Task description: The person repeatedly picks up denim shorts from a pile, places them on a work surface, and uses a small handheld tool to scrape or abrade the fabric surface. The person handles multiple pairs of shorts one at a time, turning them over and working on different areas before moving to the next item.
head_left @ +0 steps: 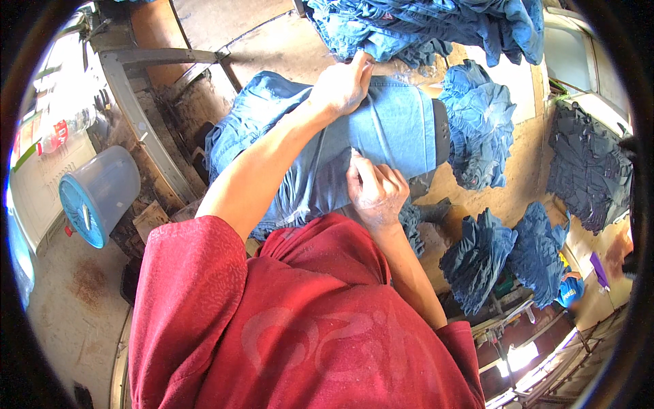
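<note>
A pair of light blue jeans (402, 126) is spread in front of me, one leg drawn flat over a board with a dark rounded end (442, 133). My left hand (343, 86) is closed at the far edge of that leg, fingertips together beside a denim pile; what they pinch is too small to make out. Nearer to me, my right hand (378, 193) rests on the denim with curled fingers. Its thumb and forefinger meet at a small pale tip on the cloth, which I cannot identify. Bunched denim (266, 92) lies to the left, partly behind my left forearm.
A large heap of blue denim (429, 31) stands at the far side. More denim bundles (477, 126) lie to the right, with dark garments (591, 167) beyond. At left are a translucent bucket with a blue rim (102, 194), a metal frame (146, 129) and a plastic bottle (54, 136).
</note>
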`<action>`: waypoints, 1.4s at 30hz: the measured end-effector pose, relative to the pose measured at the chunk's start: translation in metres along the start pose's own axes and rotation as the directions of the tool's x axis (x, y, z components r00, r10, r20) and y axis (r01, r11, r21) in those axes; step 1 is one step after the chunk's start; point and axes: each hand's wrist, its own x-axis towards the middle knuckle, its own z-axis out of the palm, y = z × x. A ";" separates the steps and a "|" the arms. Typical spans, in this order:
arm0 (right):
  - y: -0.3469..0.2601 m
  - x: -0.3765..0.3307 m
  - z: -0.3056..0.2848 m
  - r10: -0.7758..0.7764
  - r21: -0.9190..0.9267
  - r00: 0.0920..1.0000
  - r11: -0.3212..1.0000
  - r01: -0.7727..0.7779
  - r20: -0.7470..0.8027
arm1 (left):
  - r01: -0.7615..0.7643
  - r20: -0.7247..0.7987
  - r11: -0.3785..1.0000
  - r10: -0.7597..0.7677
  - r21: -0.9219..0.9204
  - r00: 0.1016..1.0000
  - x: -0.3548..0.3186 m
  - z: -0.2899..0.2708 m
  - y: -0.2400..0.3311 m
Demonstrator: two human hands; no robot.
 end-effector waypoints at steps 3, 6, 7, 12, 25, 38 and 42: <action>-0.002 -0.018 -0.013 -0.016 -0.025 0.999 1.000 0.018 0.048 | -0.009 0.003 1.000 0.009 -0.003 1.000 0.000 0.001 -0.001; -0.007 -0.035 -0.024 0.031 0.010 0.999 0.999 -0.031 0.035 | -0.018 0.005 1.000 0.018 -0.004 1.000 0.000 0.002 -0.004; -0.006 -0.037 -0.024 0.023 0.047 0.999 0.999 -0.021 -0.043 | -0.026 -0.006 1.000 0.026 -0.003 1.000 0.000 0.003 -0.004; 0.004 -0.020 -0.005 0.080 0.071 0.997 0.994 -0.081 0.013 | -0.122 -0.107 0.992 0.118 -0.032 0.987 -0.001 0.005 -0.006; 0.006 -0.026 -0.009 -0.035 -0.016 0.999 0.999 0.035 0.030 | -0.021 -0.035 1.000 0.021 0.005 0.999 -0.001 0.002 -0.001; 0.010 -0.026 0.002 -0.017 0.051 0.998 0.999 0.020 -0.062 | -0.049 -0.063 0.998 0.047 -0.035 0.997 0.000 0.006 -0.005; 0.007 -0.038 -0.008 0.004 0.001 0.999 1.000 -0.004 0.050 | -0.021 -0.042 1.000 0.021 -0.004 0.999 0.000 0.005 -0.004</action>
